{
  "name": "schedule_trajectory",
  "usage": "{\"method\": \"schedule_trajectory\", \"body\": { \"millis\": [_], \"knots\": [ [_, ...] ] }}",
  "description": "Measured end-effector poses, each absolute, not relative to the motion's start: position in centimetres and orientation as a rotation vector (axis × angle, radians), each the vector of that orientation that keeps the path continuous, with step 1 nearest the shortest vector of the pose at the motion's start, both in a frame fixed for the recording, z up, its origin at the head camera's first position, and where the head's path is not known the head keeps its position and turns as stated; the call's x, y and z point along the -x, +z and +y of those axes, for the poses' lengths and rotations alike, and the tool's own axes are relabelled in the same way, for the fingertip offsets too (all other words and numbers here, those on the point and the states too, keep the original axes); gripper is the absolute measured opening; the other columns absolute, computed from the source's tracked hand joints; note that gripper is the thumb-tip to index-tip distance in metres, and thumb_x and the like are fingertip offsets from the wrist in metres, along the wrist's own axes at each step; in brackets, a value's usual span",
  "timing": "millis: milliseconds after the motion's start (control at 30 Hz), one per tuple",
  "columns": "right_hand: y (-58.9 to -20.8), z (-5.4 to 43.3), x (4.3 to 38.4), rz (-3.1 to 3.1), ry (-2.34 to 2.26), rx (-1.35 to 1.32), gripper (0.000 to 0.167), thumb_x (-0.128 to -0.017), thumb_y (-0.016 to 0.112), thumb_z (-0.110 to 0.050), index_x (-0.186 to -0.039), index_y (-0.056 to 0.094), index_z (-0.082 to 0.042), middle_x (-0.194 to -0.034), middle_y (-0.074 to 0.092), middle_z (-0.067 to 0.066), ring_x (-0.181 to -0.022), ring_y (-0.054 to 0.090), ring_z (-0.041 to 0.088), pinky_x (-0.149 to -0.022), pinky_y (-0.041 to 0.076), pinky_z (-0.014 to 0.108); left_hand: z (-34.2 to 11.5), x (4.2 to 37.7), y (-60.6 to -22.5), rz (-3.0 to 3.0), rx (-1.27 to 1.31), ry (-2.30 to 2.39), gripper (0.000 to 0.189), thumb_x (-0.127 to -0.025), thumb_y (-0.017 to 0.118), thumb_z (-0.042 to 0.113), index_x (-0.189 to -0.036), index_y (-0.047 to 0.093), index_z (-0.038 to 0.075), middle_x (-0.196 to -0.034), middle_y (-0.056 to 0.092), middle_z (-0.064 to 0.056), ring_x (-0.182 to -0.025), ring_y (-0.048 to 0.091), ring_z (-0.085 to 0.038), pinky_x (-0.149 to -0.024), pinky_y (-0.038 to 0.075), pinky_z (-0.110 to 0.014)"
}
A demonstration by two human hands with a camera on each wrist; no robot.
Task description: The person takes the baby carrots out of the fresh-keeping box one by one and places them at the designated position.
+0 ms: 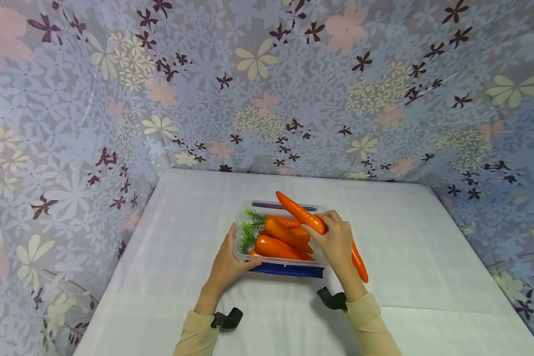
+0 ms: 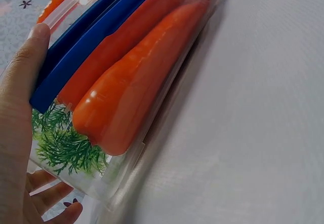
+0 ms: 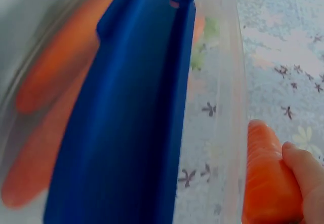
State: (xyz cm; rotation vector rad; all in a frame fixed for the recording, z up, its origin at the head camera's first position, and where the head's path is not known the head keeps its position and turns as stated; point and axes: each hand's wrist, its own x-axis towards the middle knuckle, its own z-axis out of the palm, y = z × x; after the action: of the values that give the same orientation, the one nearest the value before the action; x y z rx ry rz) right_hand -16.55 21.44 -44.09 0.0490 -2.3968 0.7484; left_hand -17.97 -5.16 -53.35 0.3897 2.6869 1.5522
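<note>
In the head view the right hand (image 1: 336, 240) and its wrist hide the far end of the loose carrot (image 1: 359, 262) on the tabletop (image 1: 427, 267), and both sleeves (image 1: 371, 321) run off the near edge. Overlapping carrots (image 1: 282, 247) in the container (image 1: 289, 269) partly cover one another, so their number is unclear. The right wrist view blurs those behind the container's wall and crops that hand at the edge.

Box (image 1: 293, 270) and carrot (image 1: 359, 263) on white table (image 1: 427, 267)

The hand (image 3: 310, 176) grips a carrot (image 3: 268, 178) near the clear box (image 3: 230, 107).
</note>
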Motion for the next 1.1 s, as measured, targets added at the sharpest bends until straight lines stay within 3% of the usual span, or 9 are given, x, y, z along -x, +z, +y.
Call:
{"method": "schedule_trajectory", "body": {
  "millis": [333, 1100],
  "knots": [
    [-44.1, 24.4, 16.0, -2.365, 0.721, 0.101, 0.039, -0.070, 0.085, -0.029, -0.092, 0.072, 0.002, -0.085, 0.064, 0.015, -0.068, 0.053, 0.031, -0.062, 0.033, 0.033, -5.1, 17.8, -53.3, 2.675, -0.384, 1.572, 0.118, -0.067, 0.080, 0.054, -0.155, 0.007, 0.021, -0.159, 0.020, -0.012, -0.144, 0.026, -0.035, -0.114, 0.027, -0.057],
    [-45.9, 29.3, 14.1, -2.315, 0.678, 0.337, 0.040, -0.072, 0.084, -0.028, -0.095, 0.072, 0.003, -0.085, 0.062, 0.017, -0.067, 0.051, 0.033, -0.060, 0.035, 0.035, -5.1, 17.9, -53.7, 2.665, -0.389, 1.581, 0.118, -0.068, 0.081, 0.052, -0.155, 0.007, 0.022, -0.159, 0.020, -0.012, -0.144, 0.025, -0.035, -0.114, 0.027, -0.058]
  ]
}}
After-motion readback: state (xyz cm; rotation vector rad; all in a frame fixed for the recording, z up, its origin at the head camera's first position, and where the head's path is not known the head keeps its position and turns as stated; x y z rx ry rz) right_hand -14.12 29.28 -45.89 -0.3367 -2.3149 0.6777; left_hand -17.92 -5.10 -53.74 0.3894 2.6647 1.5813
